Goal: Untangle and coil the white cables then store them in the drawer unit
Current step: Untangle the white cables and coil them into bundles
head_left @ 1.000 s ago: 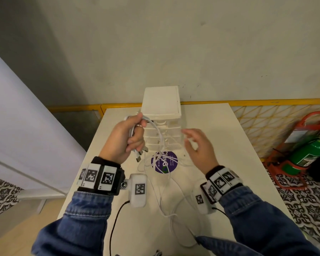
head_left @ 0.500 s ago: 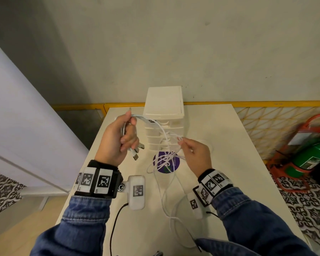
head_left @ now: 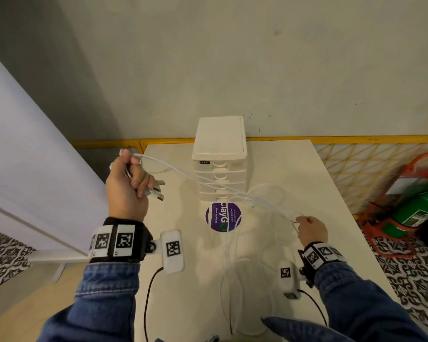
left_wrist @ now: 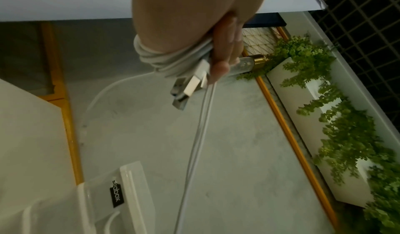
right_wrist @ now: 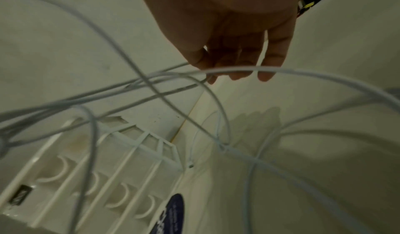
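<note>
hands apart since | left hand grips white cables (usb plugs, wrist view) | right hand seemingly pinches strands

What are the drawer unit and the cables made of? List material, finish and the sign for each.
Drawer unit: likely plastic, white frame with semi-clear glossy drawers; moulded ribs and scooped pulls show.
White cables: likely rubbery plastic sheath, matte; they bend in loose loops. Their plugs look metal-tipped.

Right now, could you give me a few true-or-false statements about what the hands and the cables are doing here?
1. The left hand grips a bunch of white cables with USB plugs sticking out. True.
2. The right hand is empty. False: it pinches cable strands.
3. The drawer unit has a drawer pulled out. False: all look closed.
4. Strands stretch between the two hands. True.
5. A purple round sticker lies in front of the drawer unit. True.
</note>
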